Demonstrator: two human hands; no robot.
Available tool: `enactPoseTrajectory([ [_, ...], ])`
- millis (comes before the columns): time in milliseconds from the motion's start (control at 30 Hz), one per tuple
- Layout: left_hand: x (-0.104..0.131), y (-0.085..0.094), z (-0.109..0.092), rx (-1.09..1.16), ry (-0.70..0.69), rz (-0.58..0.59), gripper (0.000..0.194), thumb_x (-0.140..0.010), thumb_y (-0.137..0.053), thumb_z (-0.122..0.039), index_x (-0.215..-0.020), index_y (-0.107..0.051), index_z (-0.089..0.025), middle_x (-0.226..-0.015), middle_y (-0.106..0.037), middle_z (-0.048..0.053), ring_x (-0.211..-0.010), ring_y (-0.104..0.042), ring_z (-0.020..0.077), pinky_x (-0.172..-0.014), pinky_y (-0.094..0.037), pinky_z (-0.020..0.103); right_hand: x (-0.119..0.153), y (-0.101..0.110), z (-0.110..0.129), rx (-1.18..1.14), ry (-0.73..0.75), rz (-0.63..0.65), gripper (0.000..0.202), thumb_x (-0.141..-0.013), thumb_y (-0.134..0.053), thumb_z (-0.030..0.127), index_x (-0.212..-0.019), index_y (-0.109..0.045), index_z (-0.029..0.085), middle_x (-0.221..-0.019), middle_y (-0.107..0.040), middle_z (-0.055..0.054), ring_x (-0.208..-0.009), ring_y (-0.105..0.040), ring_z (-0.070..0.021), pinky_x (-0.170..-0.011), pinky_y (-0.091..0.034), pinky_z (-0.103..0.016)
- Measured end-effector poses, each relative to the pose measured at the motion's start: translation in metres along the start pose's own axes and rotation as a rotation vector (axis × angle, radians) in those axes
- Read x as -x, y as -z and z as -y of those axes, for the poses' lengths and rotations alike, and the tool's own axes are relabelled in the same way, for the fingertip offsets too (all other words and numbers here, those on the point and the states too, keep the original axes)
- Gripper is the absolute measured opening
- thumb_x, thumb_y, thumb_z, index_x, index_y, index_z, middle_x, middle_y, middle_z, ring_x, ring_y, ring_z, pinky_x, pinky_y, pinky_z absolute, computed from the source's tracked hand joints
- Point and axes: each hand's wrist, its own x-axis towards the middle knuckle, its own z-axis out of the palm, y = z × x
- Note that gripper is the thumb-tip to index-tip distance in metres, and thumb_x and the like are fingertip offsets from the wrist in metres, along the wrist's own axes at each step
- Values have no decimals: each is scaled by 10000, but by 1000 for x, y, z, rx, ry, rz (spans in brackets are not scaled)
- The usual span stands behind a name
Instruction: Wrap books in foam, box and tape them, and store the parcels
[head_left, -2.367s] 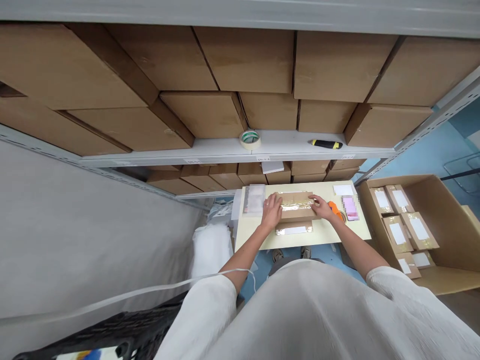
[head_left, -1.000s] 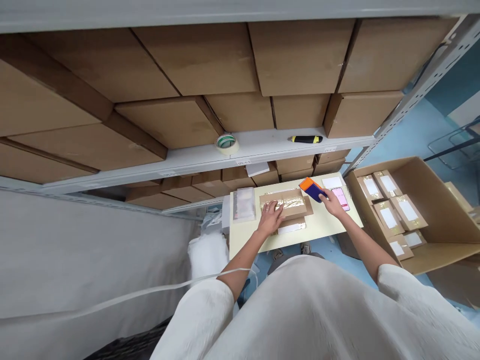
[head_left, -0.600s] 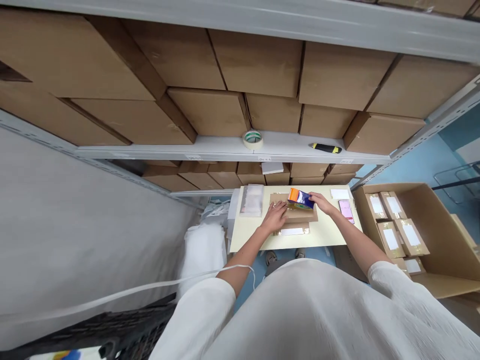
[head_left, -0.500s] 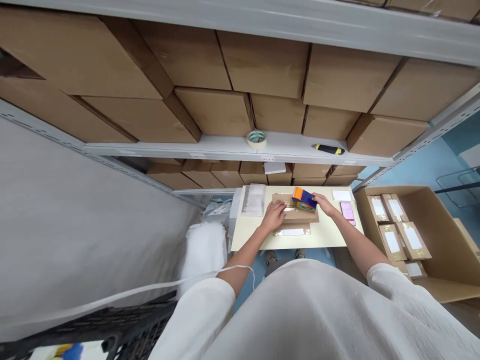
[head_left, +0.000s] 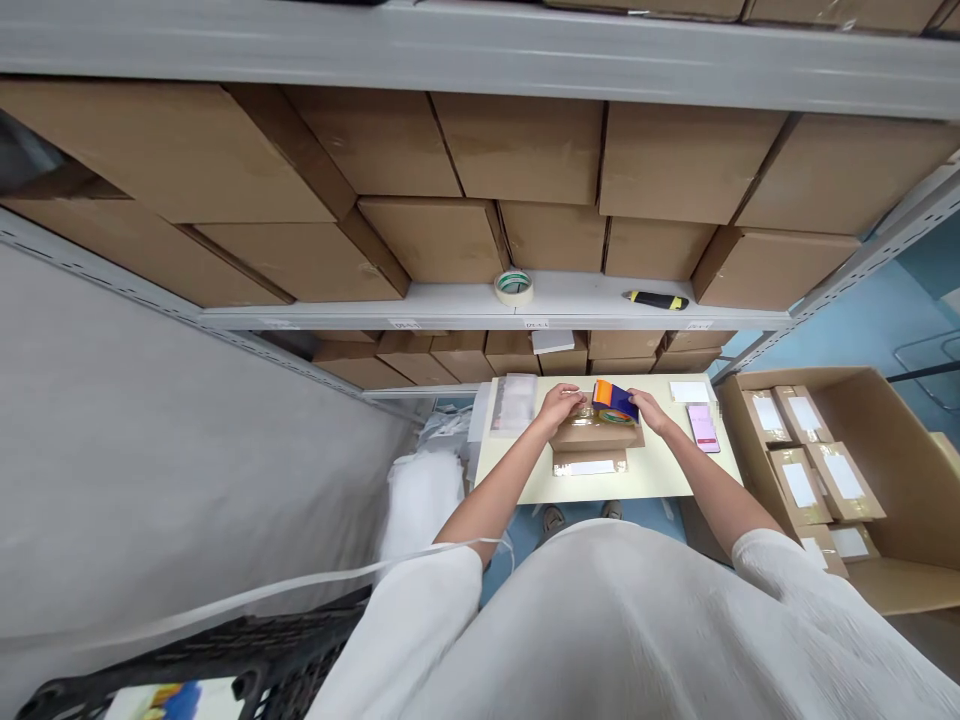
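Note:
A blue and orange tape dispenser (head_left: pixel 613 400) with a roll of tape is held in my right hand (head_left: pixel 649 411), just above a cardboard box (head_left: pixel 592 436). My left hand (head_left: pixel 559 408) is at the box's far left part, its fingers bent together; what they pinch, if anything, is too small to make out. Shiny clear tape shows on the box top between the hands. Nearer to me on the pale table (head_left: pixel 540 488) lies another small box (head_left: pixel 590 464) with a white label, partly covered by the first.
A phone (head_left: pixel 703 428) and white paper (head_left: pixel 688 391) lie on the right, clear plastic bags (head_left: pixel 514 402) on the left. A large carton (head_left: pixel 911 480) holds several labelled boxes. Above, a shelf (head_left: pixel 450 300) bears boxes, a tape roll (head_left: pixel 514 287) and a utility knife (head_left: pixel 657 300).
My left hand has lifted off the flat of the box top and moved to its far side, fingers now drawn together. The dispenser stays in my right hand. The view has tilted slightly.

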Motion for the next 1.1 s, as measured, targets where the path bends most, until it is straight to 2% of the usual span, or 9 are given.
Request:
enactPoseTrajectory([
  [200, 0, -11, -6, 16, -4, 58, 431, -754, -939, -210, -1041, -618, -200, -850, -810, 62, -741, -765, 178, -737, -606, 318, 4, -1, 2, -5, 13, 26, 432, -897, -607, 659, -788, -541, 246, -804, -595, -6, -830, -548, -220, -760, -465, -334],
  [300, -2, -7, -8, -39, -38, 16, 435, -738, -900, -135, -1046, -602, -207, -764, -772, 19, -732, -757, 180, -745, -596, 319, 6, 0, 3, 63, 32, 91, 491, -835, -738, 705, -908, -608, 237, -870, -660, -7, -857, -603, -225, -774, -485, -332],
  [400, -3, 2, -8, -101, -71, -62, 473, -717, -895, -137, -1068, -591, -224, -732, -748, -11, -740, -763, 191, -750, -581, 320, 5, 0, 7, 209, 45, 149, 564, -691, -903, 580, -1051, -630, 242, -965, -721, -6, -904, -654, -233, -793, -508, -323],
  [467, -3, 8, -7, -123, -73, -98, 488, -710, -892, -151, -1070, -576, -239, -706, -728, -35, -709, -749, 185, -720, -561, 307, 3, 0, 12, 334, 54, 161, 559, -653, -918, 459, -1083, -625, 255, -1002, -743, -2, -919, -675, -233, -811, -519, -322],
  [600, 4, 17, -2, -99, -68, -160, 534, -695, -882, -135, -1060, -513, -262, -643, -668, -87, -636, -698, 160, -674, -514, 272, 0, -2, 32, 535, 80, 224, 449, -685, -843, 364, -1061, -616, 273, -992, -756, 5, -910, -703, -242, -820, -526, -324],
  [733, 9, 26, 5, -50, -72, -188, 554, -670, -857, -86, -1032, -477, -261, -675, -669, -84, -641, -667, 145, -680, -494, 252, 0, -8, 50, 696, 131, 298, 501, -712, -853, 377, -1149, -631, 272, -1080, -778, -33, -980, -724, -280, -927, -522, -378],
  [900, 5, 61, 12, -8, -107, -274, 528, -652, -775, -50, -1006, -450, -270, -701, -642, -93, -656, -663, 143, -706, -488, 252, -4, -2, 59, 853, 163, 334, 494, -771, -828, 420, -1193, -622, 266, -1107, -780, -54, -1054, -715, -310, -1042, -469, -432],
  [1000, 2, 93, 21, 19, -102, -353, 515, -637, -740, -46, -992, -442, -270, -689, -624, -99, -626, -640, 133, -711, -492, 259, -6, 10, 60, 936, 134, 310, 439, -786, -807, 431, -1145, -618, 262, -1040, -777, -49, -1020, -713, -310, -1019, -458, -421],
  [1100, 0, 114, 36, 22, -102, -355, 488, -627, -748, -65, -972, -463, -262, -705, -640, -81, -640, -652, 143, -717, -509, 280, -9, 16, 62, 993, 118, 303, 426, -787, -805, 459, -1115, -618, 262, -1022, -777, -50, -991, -710, -306, -985, -448, -411],
])
